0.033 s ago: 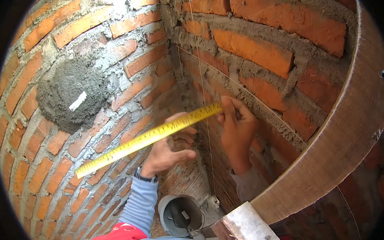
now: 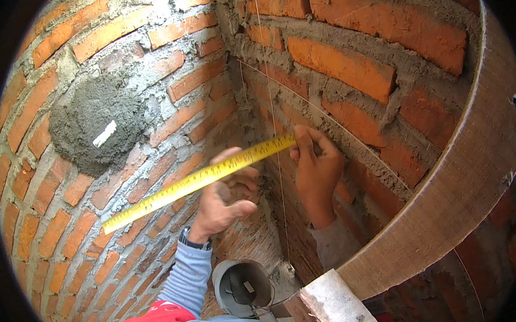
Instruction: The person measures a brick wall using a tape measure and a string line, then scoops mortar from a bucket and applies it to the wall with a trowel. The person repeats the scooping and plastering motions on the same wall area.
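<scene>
- Head view: the tape (image 2: pixel 178 190), a thin yellow strip with dark markings, slants between the hands near the walls' corner; its free end sits lower, before the left wall (image 2: pixel 74 233).
- The right hand (image 2: pixel 318 163) pinches the tape's upper end between thumb and curled fingers.
- The left hand (image 2: pixel 219 208) is half spread behind the tape, thumb apart; whether it touches the strip cannot be told.
- A dark band (image 2: pixel 193 239) rings the left wrist, above a ribbed blue sleeve (image 2: pixel 188 269).
- The thin vertical string (image 2: pixel 269 84) crosses the tape near the right hand; another string (image 2: pixel 331 114) slants along the right wall (image 2: pixel 379 29).
- Both walls are rough orange brick with grey mortar joints.
- Grainy, wet-looking mortar (image 2: pixel 75 132) makes a round mound on the left wall, with a white scrap (image 2: pixel 105 134) on it.
- Below stands a round grey bucket (image 2: pixel 220 279).
- A wooden board (image 2: pixel 441 209), bowed by the lens, runs up the right side beside a pale-faced block (image 2: pixel 338 302).
</scene>
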A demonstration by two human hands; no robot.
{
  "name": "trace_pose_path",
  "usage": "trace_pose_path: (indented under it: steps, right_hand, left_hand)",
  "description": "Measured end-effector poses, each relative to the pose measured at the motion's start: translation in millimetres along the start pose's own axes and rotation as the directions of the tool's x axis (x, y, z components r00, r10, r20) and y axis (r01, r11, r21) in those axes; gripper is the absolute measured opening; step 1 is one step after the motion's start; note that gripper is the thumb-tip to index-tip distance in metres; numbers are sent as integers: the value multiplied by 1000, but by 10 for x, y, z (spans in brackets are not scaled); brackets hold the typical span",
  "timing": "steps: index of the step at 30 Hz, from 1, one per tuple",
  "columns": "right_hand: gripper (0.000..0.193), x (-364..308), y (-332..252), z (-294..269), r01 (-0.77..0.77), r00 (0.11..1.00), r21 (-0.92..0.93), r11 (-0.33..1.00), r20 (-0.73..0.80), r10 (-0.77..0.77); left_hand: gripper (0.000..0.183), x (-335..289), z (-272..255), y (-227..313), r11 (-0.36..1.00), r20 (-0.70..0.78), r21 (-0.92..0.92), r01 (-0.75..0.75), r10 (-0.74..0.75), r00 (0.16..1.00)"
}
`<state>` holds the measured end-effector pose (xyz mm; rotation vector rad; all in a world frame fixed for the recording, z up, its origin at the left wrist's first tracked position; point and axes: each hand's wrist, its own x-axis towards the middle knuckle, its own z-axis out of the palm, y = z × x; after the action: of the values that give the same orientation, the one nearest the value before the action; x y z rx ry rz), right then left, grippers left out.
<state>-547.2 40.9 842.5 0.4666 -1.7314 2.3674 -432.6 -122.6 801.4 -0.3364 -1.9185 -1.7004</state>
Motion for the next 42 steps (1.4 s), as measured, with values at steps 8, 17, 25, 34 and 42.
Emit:
trace_pose_path:
  steps: [8, 17, 25, 34, 42]
  right_hand:
    - [34, 361, 165, 230, 25, 999, 84, 996, 25, -27]
    - [37, 437, 219, 123, -11, 981, 301, 954, 187, -48]
    - [39, 431, 216, 61, -46, 974, 295, 954, 227, -23]
    - [39, 435, 205, 46, -49, 968, 226, 973, 250, -9]
    - [36, 414, 166, 70, -27, 977, 292, 956, 210, -36]
  left_hand:
    - [38, -50, -201, 511, 984, -624, 63, -168, 170, 762]
    - [36, 70, -109, 568, 952, -627, 252, -173, 297, 720]
    - [37, 124, -129, 484, 960, -635, 220, -171, 274, 722]
    - [39, 112, -166, 399, 980, -679, 128, -151, 198, 707]
    - [39, 122, -206, 381, 987, -678, 77, -141, 155, 718]
